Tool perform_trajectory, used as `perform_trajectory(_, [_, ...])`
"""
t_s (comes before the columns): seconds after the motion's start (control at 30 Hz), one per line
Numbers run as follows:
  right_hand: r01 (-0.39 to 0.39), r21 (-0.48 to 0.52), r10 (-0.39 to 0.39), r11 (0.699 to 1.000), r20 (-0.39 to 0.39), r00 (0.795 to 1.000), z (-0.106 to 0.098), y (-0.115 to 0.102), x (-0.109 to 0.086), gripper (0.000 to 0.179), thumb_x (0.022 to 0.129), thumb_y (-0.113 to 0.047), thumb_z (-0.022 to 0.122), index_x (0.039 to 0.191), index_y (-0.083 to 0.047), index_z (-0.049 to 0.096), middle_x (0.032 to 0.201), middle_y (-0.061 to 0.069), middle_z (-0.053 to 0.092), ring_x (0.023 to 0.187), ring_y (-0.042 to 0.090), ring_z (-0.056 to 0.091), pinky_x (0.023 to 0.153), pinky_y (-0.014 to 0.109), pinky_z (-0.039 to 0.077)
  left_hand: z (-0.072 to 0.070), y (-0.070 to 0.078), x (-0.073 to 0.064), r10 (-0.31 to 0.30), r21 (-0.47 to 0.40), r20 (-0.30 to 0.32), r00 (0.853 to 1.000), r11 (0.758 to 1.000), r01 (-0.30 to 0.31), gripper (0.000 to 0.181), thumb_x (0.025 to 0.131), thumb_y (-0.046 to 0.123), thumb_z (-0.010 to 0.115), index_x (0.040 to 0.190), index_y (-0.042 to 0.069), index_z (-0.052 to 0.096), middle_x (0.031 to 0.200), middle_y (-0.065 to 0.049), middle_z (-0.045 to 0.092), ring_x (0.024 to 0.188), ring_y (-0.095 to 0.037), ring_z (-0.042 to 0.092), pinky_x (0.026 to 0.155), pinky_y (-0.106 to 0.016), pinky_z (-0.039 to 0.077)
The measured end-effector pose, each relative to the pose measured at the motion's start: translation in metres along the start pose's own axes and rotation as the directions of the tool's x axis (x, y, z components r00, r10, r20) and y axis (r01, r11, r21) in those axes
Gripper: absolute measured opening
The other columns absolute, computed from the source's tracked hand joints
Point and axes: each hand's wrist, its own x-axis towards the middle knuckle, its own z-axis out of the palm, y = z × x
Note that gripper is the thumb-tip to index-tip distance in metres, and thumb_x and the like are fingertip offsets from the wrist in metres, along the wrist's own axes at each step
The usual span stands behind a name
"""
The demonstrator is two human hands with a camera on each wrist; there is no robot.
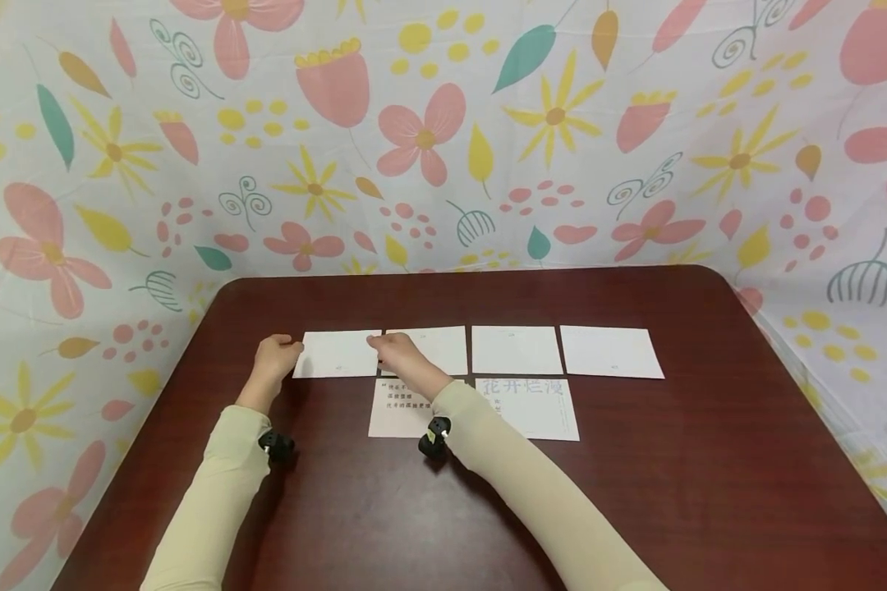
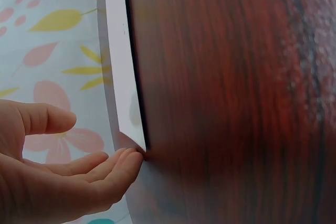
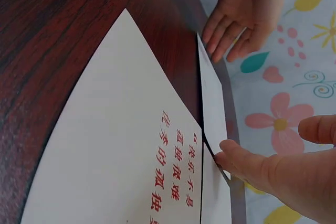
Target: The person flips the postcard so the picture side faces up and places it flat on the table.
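Note:
A blank white card (image 1: 336,355) lies at the left end of a row of white cards on the table. My left hand (image 1: 275,361) is at its left edge, extended fingertips right at the corner and thumb held apart in the left wrist view. From the other side, my right hand (image 1: 410,359) reaches over the second card (image 1: 443,345), its fingertips at the first card's right edge; the thumb stands away in the right wrist view. Below the row, partly under my right forearm, lies a card with red lettering (image 3: 115,119).
Farther right in the row lie a third card (image 1: 517,353) and an end card (image 1: 612,353). A card with large pale blue characters (image 1: 540,423) sits in the lower row, partly behind the right sleeve. A flower-patterned cloth (image 1: 425,189) hangs behind the dark red table (image 1: 732,460).

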Motion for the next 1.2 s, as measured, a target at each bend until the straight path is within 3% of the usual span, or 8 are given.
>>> perform_trajectory(0.2, [-0.008,0.015,0.008,1.000,-0.020,1.000,0.003,0.001,0.000,0.053,0.101,-0.024,0.047,0.140,0.011,0.038,0.145,0.024,0.038,0.132,0.036,0.041,0.104,0.037,0.041,0.004,0.000,0.001,0.003,0.034,-0.044,0.999,0.999,-0.002,0.055,0.098,0.013,0.042,0.144,-0.014,0.027,0.138,-0.034,0.040,0.127,-0.043,0.042,0.103,-0.050,0.039])
perform_trajectory(0.53, [0.007,0.072,-0.003,0.997,-0.061,0.998,0.009,0.002,0.001,0.044,0.099,-0.018,0.051,0.132,0.011,0.047,0.145,0.022,0.039,0.133,0.035,0.039,0.104,0.038,0.042,0.005,-0.002,0.000,0.006,0.029,-0.052,0.999,1.000,-0.005,0.054,0.099,0.013,0.042,0.143,-0.014,0.028,0.139,-0.034,0.037,0.129,-0.044,0.039,0.104,-0.051,0.038])
perform_trajectory(0.77, [0.007,0.103,0.006,0.995,-0.124,0.992,0.011,0.001,-0.001,0.052,0.096,-0.011,0.055,0.140,0.010,0.037,0.146,0.024,0.035,0.124,0.035,0.051,0.099,0.035,0.046,0.005,0.000,-0.001,-0.006,0.010,-0.124,0.992,1.000,0.008,0.050,0.094,0.008,0.042,0.139,-0.014,0.037,0.136,-0.033,0.043,0.127,-0.042,0.043,0.102,-0.049,0.041])
perform_trajectory(0.87, [0.025,0.141,0.001,0.990,-0.181,0.983,0.011,0.000,-0.002,0.049,0.095,-0.006,0.056,0.139,0.009,0.041,0.138,0.025,0.044,0.118,0.034,0.057,0.097,0.035,0.048,0.005,0.001,-0.004,0.000,-0.002,-0.157,0.988,1.000,-0.001,0.045,0.093,0.005,0.042,0.134,-0.013,0.046,0.131,-0.032,0.048,0.122,-0.040,0.047,0.097,-0.047,0.044])
perform_trajectory(1.0, [0.069,0.144,-0.029,0.987,-0.263,0.964,0.011,-0.002,-0.003,0.033,0.093,-0.001,0.057,0.125,0.008,0.056,0.119,0.022,0.057,0.109,0.033,0.062,0.091,0.032,0.051,0.005,0.002,-0.006,0.020,-0.014,-0.192,0.981,1.000,-0.023,0.039,0.093,0.004,0.044,0.129,-0.011,0.053,0.126,-0.029,0.052,0.114,-0.036,0.050,0.089,-0.043,0.046])
perform_trajectory(1.2, [0.113,0.167,-0.054,0.979,-0.324,0.944,0.007,-0.008,-0.006,0.021,0.092,0.000,0.059,0.111,0.008,0.064,0.103,0.017,0.061,0.096,0.028,0.065,0.085,0.030,0.054,0.003,0.003,-0.010,0.078,-0.072,-0.229,0.970,0.993,-0.097,0.030,0.094,0.006,0.053,0.118,-0.009,0.061,0.110,-0.024,0.058,0.097,-0.031,0.057,0.076,-0.036,0.049])
